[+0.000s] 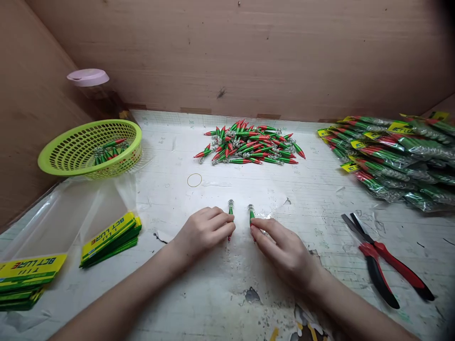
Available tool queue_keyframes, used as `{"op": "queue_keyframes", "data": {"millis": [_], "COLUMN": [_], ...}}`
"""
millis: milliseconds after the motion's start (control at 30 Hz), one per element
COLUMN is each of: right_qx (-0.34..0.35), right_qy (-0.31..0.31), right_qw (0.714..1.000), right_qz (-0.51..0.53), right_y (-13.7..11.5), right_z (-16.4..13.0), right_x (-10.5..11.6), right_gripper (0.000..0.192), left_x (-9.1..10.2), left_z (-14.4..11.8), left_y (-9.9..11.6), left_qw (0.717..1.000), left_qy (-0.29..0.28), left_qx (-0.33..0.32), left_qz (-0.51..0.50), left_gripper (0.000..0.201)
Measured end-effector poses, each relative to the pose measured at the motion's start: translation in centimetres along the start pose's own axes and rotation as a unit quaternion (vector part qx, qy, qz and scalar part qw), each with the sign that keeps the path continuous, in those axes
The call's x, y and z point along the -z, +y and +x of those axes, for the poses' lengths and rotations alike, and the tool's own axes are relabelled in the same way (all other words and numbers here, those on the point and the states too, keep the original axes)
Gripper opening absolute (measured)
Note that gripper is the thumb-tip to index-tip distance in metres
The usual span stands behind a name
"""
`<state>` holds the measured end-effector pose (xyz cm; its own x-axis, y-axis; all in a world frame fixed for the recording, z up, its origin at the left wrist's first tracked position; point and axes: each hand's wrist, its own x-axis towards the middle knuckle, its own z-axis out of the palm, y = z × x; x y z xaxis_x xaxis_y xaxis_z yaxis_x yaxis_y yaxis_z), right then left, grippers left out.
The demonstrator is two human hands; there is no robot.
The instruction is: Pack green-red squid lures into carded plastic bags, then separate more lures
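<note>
Pinching the left squid jig (231, 210) in the fingers of the left hand (209, 229), the right squid jig (251, 214) in those of the right hand (279, 246), both near-side of the jig pile (252, 146). Best to grip clear of the far-pointing hook crowns (250, 207), tbh.

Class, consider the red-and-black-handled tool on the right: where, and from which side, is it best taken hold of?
Probably by its handles, coming from the near right: the tool lies slightly open, handles spread and pointing that way, metal tips facing away.

The head view looks forward and down across the table (170, 189).
</note>
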<state>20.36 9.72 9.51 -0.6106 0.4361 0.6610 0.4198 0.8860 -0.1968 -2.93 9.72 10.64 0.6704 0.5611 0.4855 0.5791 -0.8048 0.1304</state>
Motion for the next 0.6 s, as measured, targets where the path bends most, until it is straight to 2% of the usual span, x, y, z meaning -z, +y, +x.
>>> {"op": "queue_keyframes", "data": {"millis": [67,133,200,267,367,433,533,600], "right_qx": [-0.003,-0.038,-0.067,-0.069,-0.019,0.018,0.063,0.08], "right_qy": [-0.02,-0.052,-0.096,-0.124,-0.131,-0.144,-0.174,-0.178], "right_qw": [1.0,0.998,0.993,0.989,0.991,0.989,0.982,0.979], "right_qz": [-0.018,-0.001,0.022,0.031,0.012,-0.014,-0.048,-0.057], "right_y": [0.1,0.1,0.1,0.1,0.2,0.3,0.7,1.2], "right_z": [-0.1,-0.3,-0.5,-0.7,-0.7,-0.4,0.5,1.4], "right_x": [-0.9,-1.3,-1.4,-1.4,-1.2,-1.2,-1.4,-1.7], "right_gripper": [0.023,0.026,0.03,0.034,0.039,0.038,0.033,0.032], "left_x": [-0.5,-0.5,-0.2,0.2,0.7,0.7,0.1,-0.4], "left_z": [-0.2,-0.2,-0.2,-0.2,-0.1,0.1,0.6,1.0], "left_y": [-0.1,0.1,0.4,0.7,0.9,1.0,0.8,0.5], "left_qw": [1.0,0.998,0.994,0.987,0.98,0.977,0.977,0.973], "left_qy": [-0.031,-0.044,-0.047,-0.051,-0.103,-0.137,-0.147,-0.137], "left_qx": [0.005,0.029,0.081,0.124,0.114,0.107,0.138,0.172], "left_qz": [0.003,-0.023,-0.053,-0.084,-0.127,-0.12,-0.07,-0.073], "left_gripper": [0.015,0.018,0.022,0.025,0.026,0.019,0.017,0.018]}}
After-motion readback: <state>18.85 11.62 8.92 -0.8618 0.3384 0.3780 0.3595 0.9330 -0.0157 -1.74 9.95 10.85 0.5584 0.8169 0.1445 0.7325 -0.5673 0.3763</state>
